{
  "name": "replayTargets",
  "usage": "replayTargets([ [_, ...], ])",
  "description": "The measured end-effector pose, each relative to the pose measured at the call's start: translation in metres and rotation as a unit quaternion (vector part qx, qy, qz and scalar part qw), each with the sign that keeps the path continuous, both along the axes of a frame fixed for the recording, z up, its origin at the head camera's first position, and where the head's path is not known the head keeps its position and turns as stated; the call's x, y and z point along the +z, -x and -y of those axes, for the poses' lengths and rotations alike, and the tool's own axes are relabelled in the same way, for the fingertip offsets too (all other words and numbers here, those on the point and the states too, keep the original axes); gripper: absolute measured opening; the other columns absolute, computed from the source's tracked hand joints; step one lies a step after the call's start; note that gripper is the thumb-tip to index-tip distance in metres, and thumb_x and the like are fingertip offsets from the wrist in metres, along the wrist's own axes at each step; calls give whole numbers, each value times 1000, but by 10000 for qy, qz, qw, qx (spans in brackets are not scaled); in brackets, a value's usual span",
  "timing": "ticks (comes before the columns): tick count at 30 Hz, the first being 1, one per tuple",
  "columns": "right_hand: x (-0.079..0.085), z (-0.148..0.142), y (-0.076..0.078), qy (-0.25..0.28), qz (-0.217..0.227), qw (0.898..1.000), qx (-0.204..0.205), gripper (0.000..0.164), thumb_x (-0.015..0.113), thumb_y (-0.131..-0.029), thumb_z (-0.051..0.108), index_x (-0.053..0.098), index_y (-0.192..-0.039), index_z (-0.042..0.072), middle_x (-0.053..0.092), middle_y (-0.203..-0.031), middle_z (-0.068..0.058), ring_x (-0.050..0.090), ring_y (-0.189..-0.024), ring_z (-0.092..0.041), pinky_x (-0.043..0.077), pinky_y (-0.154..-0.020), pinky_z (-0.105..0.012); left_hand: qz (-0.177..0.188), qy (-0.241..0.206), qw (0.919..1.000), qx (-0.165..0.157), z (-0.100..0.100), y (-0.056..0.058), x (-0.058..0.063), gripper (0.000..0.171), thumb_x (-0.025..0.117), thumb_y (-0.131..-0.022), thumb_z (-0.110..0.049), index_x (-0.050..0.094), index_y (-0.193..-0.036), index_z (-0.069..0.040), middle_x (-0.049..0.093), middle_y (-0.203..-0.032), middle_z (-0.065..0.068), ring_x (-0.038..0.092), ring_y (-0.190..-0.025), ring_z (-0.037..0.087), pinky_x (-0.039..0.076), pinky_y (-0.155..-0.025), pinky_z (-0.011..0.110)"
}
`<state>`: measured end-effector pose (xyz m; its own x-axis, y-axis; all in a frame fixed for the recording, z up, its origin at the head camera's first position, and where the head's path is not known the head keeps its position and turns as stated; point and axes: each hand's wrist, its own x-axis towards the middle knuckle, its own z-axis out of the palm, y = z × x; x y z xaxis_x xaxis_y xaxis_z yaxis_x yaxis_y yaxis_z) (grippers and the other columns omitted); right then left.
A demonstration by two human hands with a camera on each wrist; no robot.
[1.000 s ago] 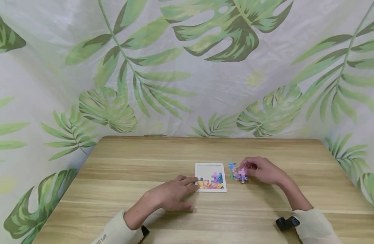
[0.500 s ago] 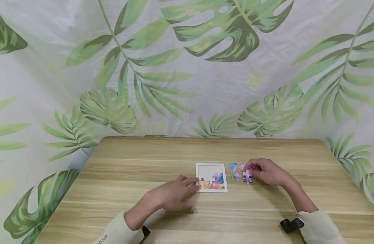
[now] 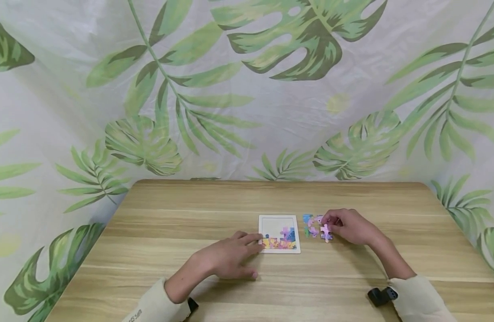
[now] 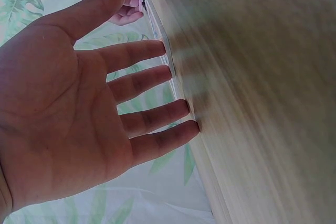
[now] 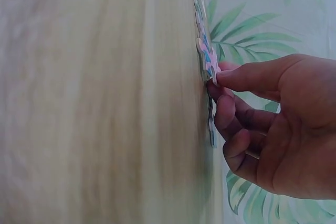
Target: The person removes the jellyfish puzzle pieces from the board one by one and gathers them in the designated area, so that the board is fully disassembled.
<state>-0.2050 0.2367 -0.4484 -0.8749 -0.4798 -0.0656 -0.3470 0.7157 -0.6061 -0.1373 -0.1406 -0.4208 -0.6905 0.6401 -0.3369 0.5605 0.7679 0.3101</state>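
Observation:
A square white-framed jigsaw tray (image 3: 278,251) lies on the table, with colourful pieces along its lower part and right side. My left hand (image 3: 231,257) has its fingers outstretched, and the fingertips touch the tray's left edge. In the left wrist view the left hand (image 4: 79,103) shows its palm, fingers spread. To the right of the tray, my right hand (image 3: 349,226) pinches a pink and purple jigsaw piece (image 3: 325,234) between thumb and fingers. The right wrist view shows that jigsaw piece (image 5: 208,59) tilted at the thumb tip of the right hand (image 5: 283,114).
Several loose jigsaw pieces (image 3: 309,219) lie between the tray and my right hand. All of it sits on a wood-grain table (image 3: 182,210). A leaf-patterned cloth (image 3: 215,112) hangs behind the far edge.
My right hand has shifted slightly right with the pink and purple jigsaw piece, away from the other loose pieces. Over the last half second it has barely moved. The left hand stays in place.

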Motion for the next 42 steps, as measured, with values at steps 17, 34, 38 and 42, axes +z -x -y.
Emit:
replayTargets([
  [17, 2, 4, -2, 64, 243, 9996, -107, 22, 74, -89, -6, 75, -106, 8, 72, -94, -2, 62, -84, -13, 52, -73, -24, 71, -47, 10000, -16, -1, -1, 3, 71, 74, -101, -46, 50, -162, -19, 33, -177, 2, 35, -160, 32, 45, -123, 53],
  [34, 5, 8, 0, 5, 108, 9999, -129, 20, 75, -90, -3, 75, -107, 9, 72, -95, 0, 62, -85, -13, 53, -74, -25, 41, 0, 10000, -8, 0, 0, 3, 71, 72, -102, -47, 48, -163, -19, 33, -177, 2, 34, -161, 33, 44, -124, 54],
  [38, 8, 16, 2, 91, 42, 9999, -16, 15, 76, -95, 3, 76, -109, 9, 74, -97, -1, 65, -87, -12, 55, -75, -26, 36, 6, 10000, -7, -1, 1, 3, 71, 72, -102, -47, 49, -163, -19, 33, -177, 2, 34, -161, 33, 43, -124, 54],
  [42, 10, 28, 3, 230, 107, 9996, 148, 13, 77, -97, 8, 76, -110, 8, 75, -100, -3, 66, -88, -12, 56, -74, -26, 40, 19, 10000, -10, -1, 1, 2, 71, 73, -101, -47, 50, -162, -19, 34, -177, 2, 35, -161, 33, 44, -124, 54],
])
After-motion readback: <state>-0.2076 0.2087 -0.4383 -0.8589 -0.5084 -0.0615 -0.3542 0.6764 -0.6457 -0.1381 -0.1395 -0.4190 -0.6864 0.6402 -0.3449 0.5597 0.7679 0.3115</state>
